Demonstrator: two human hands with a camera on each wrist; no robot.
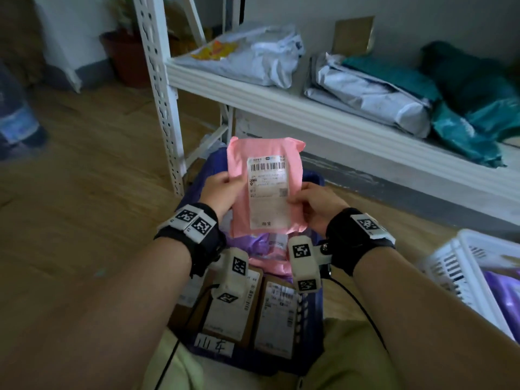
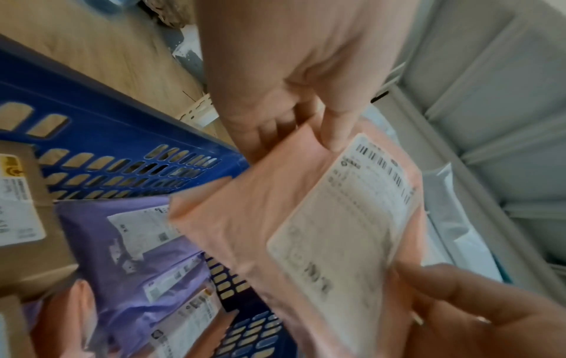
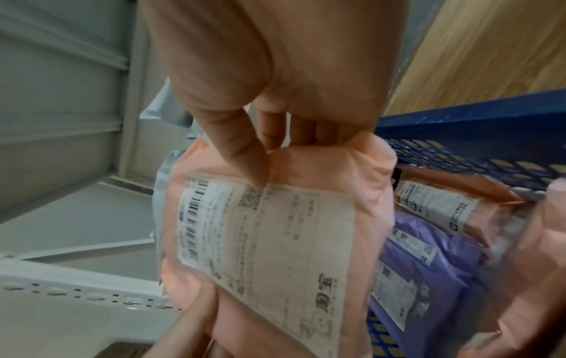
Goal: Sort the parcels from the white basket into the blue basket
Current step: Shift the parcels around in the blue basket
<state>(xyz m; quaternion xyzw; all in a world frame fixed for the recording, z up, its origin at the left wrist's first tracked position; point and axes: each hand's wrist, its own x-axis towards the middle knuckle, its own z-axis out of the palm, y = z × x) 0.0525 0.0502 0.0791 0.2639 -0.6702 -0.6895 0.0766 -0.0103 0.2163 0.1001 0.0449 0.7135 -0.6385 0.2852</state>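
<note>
Both hands, left hand (image 1: pixel 222 190) and right hand (image 1: pixel 316 205), pinch the pink parcel (image 1: pixel 264 190) above the blue basket (image 2: pixel 128 135); only the head view shows the white basket (image 1: pixel 461 266).

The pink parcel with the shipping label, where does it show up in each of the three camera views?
Head: pink parcel at centre, held upright over the blue basket.
Left wrist: right of centre, slanting down to the lower right.
Right wrist: centre, running down to the bottom edge.
Shared landmark: the blue basket's slotted wall.
</note>
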